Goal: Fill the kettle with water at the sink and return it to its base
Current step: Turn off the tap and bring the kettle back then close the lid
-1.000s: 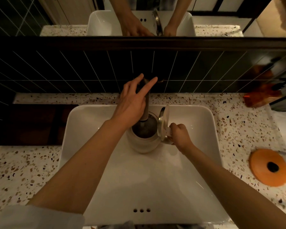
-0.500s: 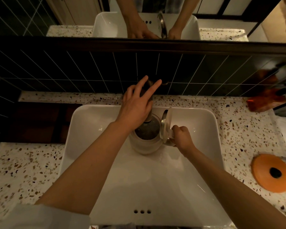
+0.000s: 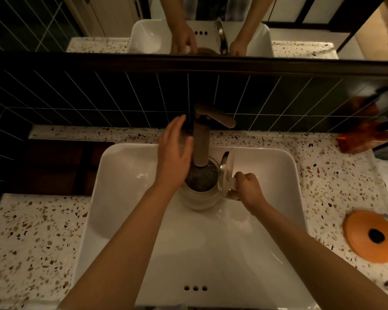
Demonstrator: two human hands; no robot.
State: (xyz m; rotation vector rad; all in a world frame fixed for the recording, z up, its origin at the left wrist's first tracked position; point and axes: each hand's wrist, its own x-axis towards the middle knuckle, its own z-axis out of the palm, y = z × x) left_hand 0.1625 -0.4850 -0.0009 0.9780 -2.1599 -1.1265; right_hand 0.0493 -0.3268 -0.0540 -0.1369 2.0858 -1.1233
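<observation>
Left hand (image 3: 174, 153), fingers spread, has come off the tap (image 3: 202, 139) lever; right hand (image 3: 248, 189) clamps the kettle (image 3: 199, 189) handle under the spout, mid-sink (image 3: 278, 175). Filling has likely begun.

dim warm light; soft glare on the glossy white ceramic sink (image 3: 112, 175), dark glazed wall tiles (image 3: 99, 95) nearly black, fisheye bending at edges, slight blur.

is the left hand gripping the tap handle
No, the left hand is open with fingers spread, held beside the faucet and clear of its handle.
</observation>
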